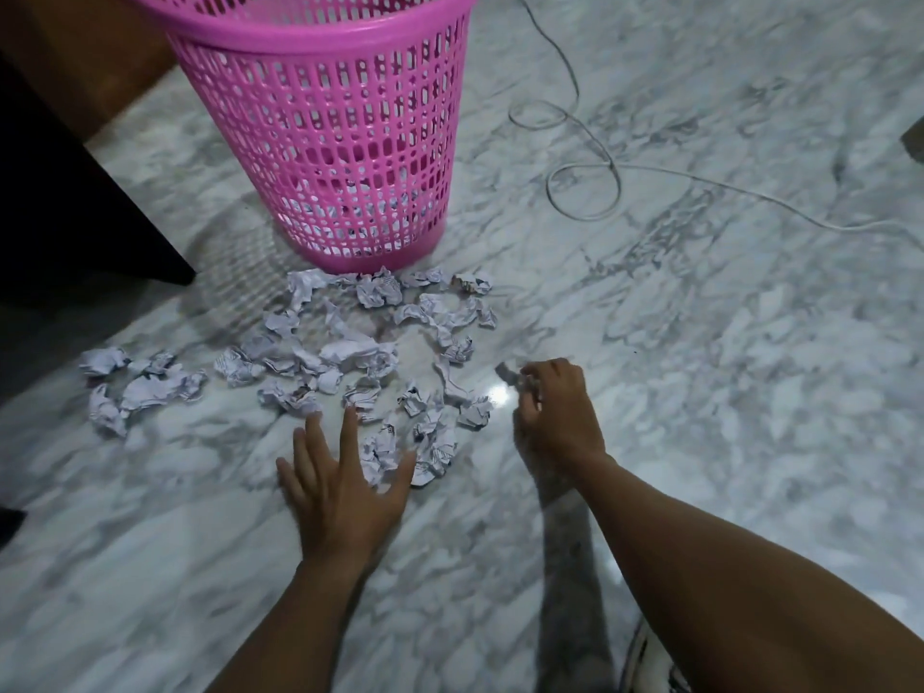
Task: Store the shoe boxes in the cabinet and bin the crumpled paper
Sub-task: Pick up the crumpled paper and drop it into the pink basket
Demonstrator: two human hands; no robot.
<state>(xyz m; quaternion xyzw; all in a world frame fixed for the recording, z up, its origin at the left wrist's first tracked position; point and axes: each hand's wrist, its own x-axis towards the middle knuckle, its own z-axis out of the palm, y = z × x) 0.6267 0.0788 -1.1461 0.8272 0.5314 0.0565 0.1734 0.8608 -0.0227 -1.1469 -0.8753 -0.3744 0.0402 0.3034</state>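
Several crumpled white paper balls [350, 357] lie scattered on the marble floor just in front of a pink perforated plastic bin [345, 142], which stands upright with some paper visible at its bottom. My left hand [345, 485] is spread open, fingers apart, hovering at the near edge of the pile over a paper ball [382, 450]. To the right of the pile, my right hand [555, 407] has its fingers closed around a small crumpled piece of paper [510, 375] that sticks out on its left. No shoe boxes are in view.
A thin white cable [582, 180] loops across the floor to the right of the bin. Dark wooden furniture [65, 167] fills the left side. A separate cluster of paper balls [140, 385] lies further left.
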